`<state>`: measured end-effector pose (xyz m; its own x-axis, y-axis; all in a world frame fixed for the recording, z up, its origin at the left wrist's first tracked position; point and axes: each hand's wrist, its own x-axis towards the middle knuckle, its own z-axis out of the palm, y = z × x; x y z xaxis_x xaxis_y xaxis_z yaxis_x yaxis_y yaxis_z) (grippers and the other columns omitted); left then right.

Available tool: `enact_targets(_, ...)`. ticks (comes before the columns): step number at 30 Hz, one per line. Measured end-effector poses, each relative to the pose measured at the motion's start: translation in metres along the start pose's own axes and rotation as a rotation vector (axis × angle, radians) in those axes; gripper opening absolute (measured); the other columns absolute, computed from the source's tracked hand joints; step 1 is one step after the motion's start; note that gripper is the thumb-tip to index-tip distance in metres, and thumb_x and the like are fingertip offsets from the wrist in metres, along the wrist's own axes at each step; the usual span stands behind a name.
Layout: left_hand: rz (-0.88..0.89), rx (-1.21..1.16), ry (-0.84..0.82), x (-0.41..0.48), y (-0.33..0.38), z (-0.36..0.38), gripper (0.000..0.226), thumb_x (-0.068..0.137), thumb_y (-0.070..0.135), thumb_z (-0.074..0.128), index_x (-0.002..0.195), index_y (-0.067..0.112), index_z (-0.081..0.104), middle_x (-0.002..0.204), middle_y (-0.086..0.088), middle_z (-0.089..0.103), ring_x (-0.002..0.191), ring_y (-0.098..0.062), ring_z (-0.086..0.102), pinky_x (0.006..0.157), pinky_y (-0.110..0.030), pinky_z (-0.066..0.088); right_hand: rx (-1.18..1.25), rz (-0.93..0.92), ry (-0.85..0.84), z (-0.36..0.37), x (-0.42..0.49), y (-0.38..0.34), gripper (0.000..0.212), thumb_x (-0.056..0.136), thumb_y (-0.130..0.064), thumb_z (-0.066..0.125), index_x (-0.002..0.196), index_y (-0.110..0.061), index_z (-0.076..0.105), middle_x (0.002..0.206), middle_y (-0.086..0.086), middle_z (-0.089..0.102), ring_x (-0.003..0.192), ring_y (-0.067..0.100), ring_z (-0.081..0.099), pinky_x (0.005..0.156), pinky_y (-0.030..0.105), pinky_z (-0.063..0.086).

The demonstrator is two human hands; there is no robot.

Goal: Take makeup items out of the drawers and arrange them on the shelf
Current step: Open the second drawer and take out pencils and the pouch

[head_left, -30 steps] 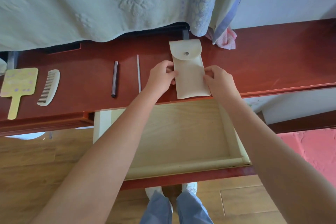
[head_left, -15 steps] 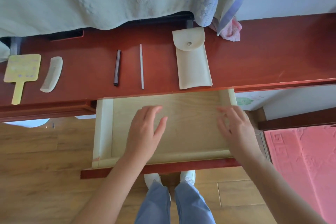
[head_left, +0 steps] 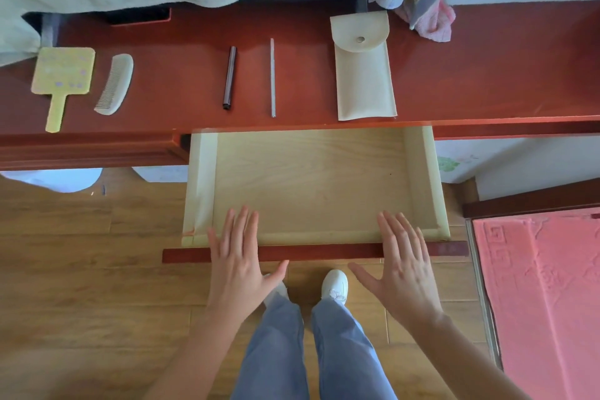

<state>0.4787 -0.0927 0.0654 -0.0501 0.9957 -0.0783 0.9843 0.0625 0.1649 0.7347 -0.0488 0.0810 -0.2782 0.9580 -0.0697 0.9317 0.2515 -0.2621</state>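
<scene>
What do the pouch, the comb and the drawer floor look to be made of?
Pouch: soft cream fabric or faux leather, matte, lying flat with a flap and metal snap.
Comb: pale and smooth, probably plastic; horn or wood cannot be ruled out.
Drawer floor: light wood or veneer, unpainted, with visible grain; its front edge is glossy red-brown.

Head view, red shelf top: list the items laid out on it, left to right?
Yellow hand mirror → cream comb → dark pencil-like stick → thin silver stick → cream snap pouch. All lie apart from one another on the shelf.
</scene>
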Motion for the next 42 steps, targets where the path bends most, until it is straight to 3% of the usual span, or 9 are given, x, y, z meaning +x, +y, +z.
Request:
enact_targets(7, -0.028, -0.114, 0.091, 0.015, -0.004, -0.001, 0.094, 0.074, 0.061, 0.052, 0.143, 0.003, 0.024, 0.149, -0.019, 0.03, 0.141, -0.033, 0.018, 0.112, -0.055, 0.013, 0.071, 0.01, 0.113, 0.006, 0.023, 0.007, 0.099, 0.068, -0.058, 0.066, 0.139, 0.002, 0.032, 0.143, 0.018, 0.04, 0.137, 0.028, 0.028, 0.111, 0.043, 0.028)
enact_targets(14, -0.017, -0.17, 0.145, 0.07, -0.01, -0.003, 0.098, 0.073, 0.055, 0.06, 0.144, 0.001, 0.021, 0.15, -0.021, 0.026, 0.142, -0.034, 0.014, 0.113, -0.05, 0.005, 0.057, 0.004, 0.206, 0.009, 0.076, 0.012, 0.106, 0.068, -0.06, 0.064, 0.14, 0.006, 0.026, 0.147, 0.023, 0.03, 0.14, 0.033, 0.023, 0.113, 0.046, 0.026)
enact_targets(21, 0.099, -0.103, 0.224, 0.132, -0.023, -0.01, 0.093, 0.078, 0.053, 0.056, 0.145, -0.001, 0.019, 0.153, -0.022, 0.015, 0.143, -0.035, 0.008, 0.115, -0.048, 0.006, -0.042, 0.008, 0.269, -0.001, 0.133, 0.012, 0.11, 0.069, -0.061, 0.066, 0.145, 0.002, 0.016, 0.153, 0.02, 0.02, 0.143, 0.031, 0.014, 0.115, 0.041, 0.012)
enact_targets(28, 0.14, -0.007, 0.221, 0.162, -0.027, -0.014, 0.093, 0.08, 0.054, 0.051, 0.145, -0.003, 0.018, 0.151, -0.02, 0.025, 0.142, -0.033, 0.019, 0.115, -0.046, 0.007, -0.051, -0.011, 0.268, -0.005, 0.164, 0.017, 0.111, 0.069, -0.064, 0.063, 0.145, 0.001, 0.014, 0.153, 0.019, 0.017, 0.143, 0.032, 0.012, 0.114, 0.04, 0.006)
enact_targets(35, 0.039, 0.048, 0.247, 0.175, -0.017, -0.016, 0.082, 0.088, 0.05, 0.049, 0.146, 0.001, 0.017, 0.154, -0.016, 0.023, 0.142, -0.031, 0.02, 0.115, -0.045, 0.011, -0.073, 0.006, 0.305, -0.004, 0.186, 0.014, 0.104, 0.073, -0.061, 0.061, 0.145, 0.001, 0.017, 0.152, 0.019, 0.022, 0.142, 0.032, 0.018, 0.115, 0.042, 0.009)
enact_targets(42, 0.009, -0.013, 0.19, 0.175, -0.009, -0.025, 0.088, 0.085, 0.049, 0.055, 0.147, 0.001, 0.015, 0.155, -0.016, 0.019, 0.144, -0.03, 0.016, 0.115, -0.045, 0.008, -0.045, 0.005, 0.29, -0.011, 0.185, 0.012, 0.1, 0.076, -0.059, 0.058, 0.145, 0.0, 0.017, 0.152, 0.018, 0.022, 0.142, 0.031, 0.019, 0.115, 0.043, 0.015)
